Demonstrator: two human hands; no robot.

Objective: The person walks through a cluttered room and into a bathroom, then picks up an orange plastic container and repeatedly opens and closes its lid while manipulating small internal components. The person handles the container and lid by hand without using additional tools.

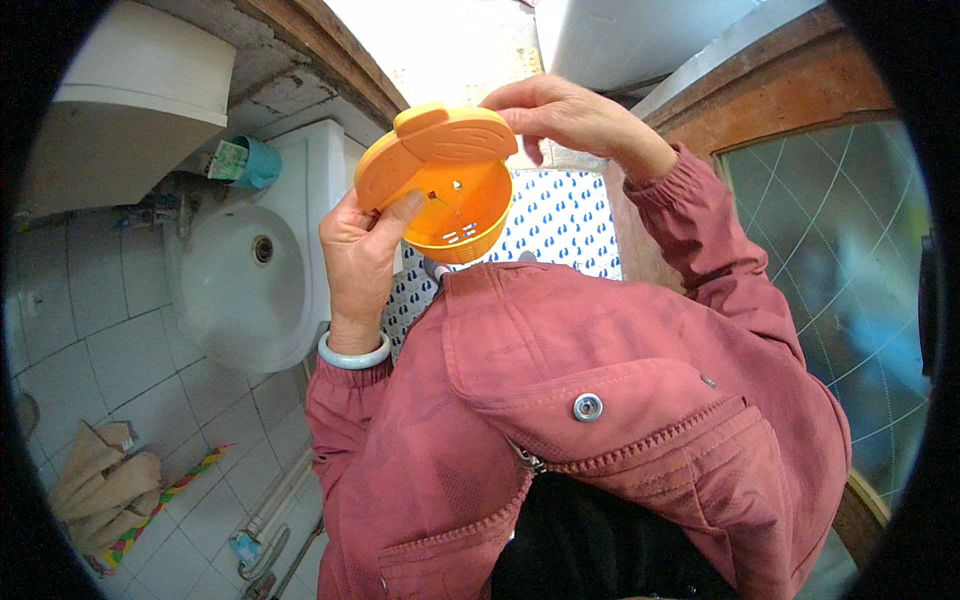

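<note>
In front of me at chest height is a small yellow-orange plastic basket (pixel 480 233) with an orange lid (pixel 450 138) tilted up over its far side. My left hand (pixel 360 250) grips the basket at its left rim, thumb reaching over the inside and fingers behind. A pale bangle (pixel 354 352) circles that wrist. My right hand (pixel 570 120) is at the lid's right edge, its fingertips closed on the edge and partly hidden behind it. A few small bright and dark spots show inside the basket; I cannot tell what they are.
A white washbasin (pixel 240 295) stands to my left, with a teal cup (pixel 258 163) on its far corner and a white cabinet (pixel 140 110) above. A beige towel (pixel 105 475) hangs nearby. At right is a wood-framed glass door (pixel 830 240). Below lies a blue-and-white patterned mat (pixel 570 215).
</note>
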